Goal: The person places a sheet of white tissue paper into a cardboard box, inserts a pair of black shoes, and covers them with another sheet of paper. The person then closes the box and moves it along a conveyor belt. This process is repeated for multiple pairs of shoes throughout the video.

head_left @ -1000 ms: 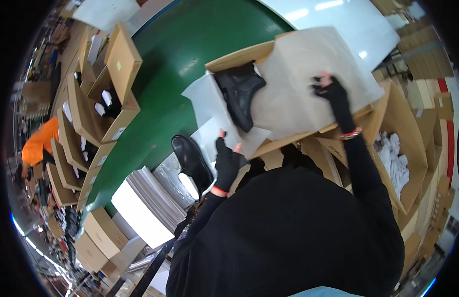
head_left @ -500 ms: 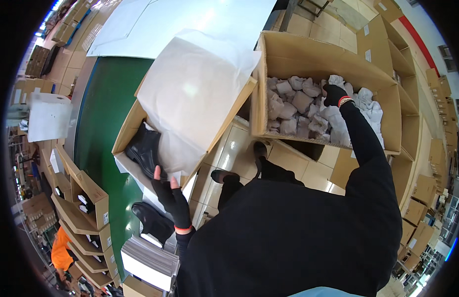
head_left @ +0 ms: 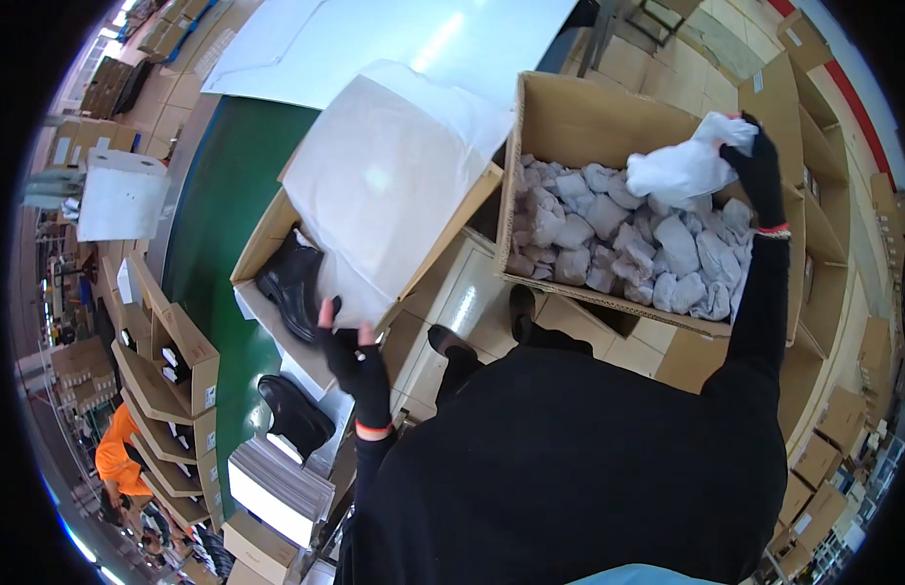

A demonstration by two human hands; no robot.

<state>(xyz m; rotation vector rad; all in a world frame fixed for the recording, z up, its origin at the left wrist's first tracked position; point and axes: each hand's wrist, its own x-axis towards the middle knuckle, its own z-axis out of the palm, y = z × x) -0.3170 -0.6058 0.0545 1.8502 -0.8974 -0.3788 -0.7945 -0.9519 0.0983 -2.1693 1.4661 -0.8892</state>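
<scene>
My right hand [head_left: 758, 168], in a black fingerless glove, grips a white paper-wrapped bundle [head_left: 682, 171] and holds it over a large cardboard carton [head_left: 609, 107]. Inside that carton lie many crumpled white paper wads [head_left: 628, 249]. To the left, my gloved left hand [head_left: 358, 366] hovers at the near end of an open shoe box [head_left: 253, 249] with its fingers apart, holding nothing. A black leather boot [head_left: 292, 283] lies in this box, beside white tissue paper [head_left: 374, 175] spread over the raised lid. Another black boot [head_left: 295, 414] rests outside the box, below it.
A green conveyor surface [head_left: 233, 185] runs along the left, with a white tabletop [head_left: 374, 39] beyond. Stacked open shoe boxes [head_left: 160, 385] and a pile of flat sheets [head_left: 277, 487] stand near left. A person in orange [head_left: 121, 453] is farther off. Cardboard shelving [head_left: 823, 175] lines the right.
My right hand has lifted the white bundle up out of the wads and moved right. My left hand has shifted slightly right and down, staying near the shoe box.
</scene>
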